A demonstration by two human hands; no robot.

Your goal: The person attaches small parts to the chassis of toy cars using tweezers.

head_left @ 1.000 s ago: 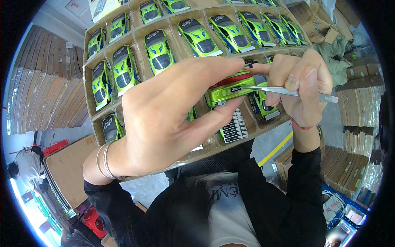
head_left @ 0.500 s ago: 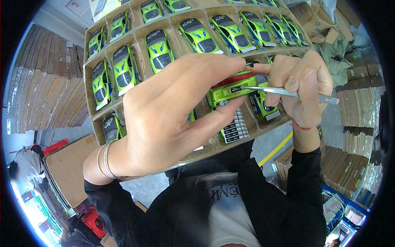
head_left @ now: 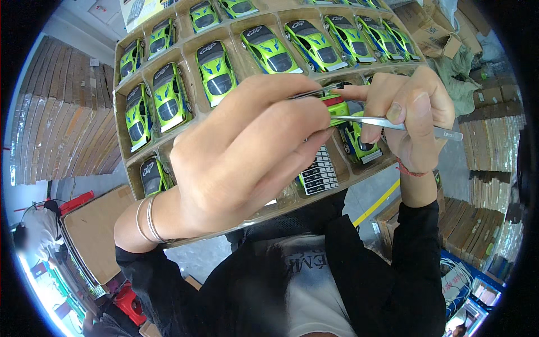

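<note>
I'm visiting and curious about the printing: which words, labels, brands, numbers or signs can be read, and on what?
I leave all wording unquoted; lettering shows on these:
Green toy cars: pale stylised lettering on the black ends.
Tweezers in the right hand: small marking near the end.
Shirt: big dark lettering on the chest.
Sticker sheet: print too small to read.
Carton at upper right: a dark mark, too small to read.

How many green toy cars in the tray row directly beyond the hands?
8, left to right: three cars at left, two mid-row cars, three bunched cars at right. None of that row looks fully hidden; the left hand may hide others in the nearer row.
</note>
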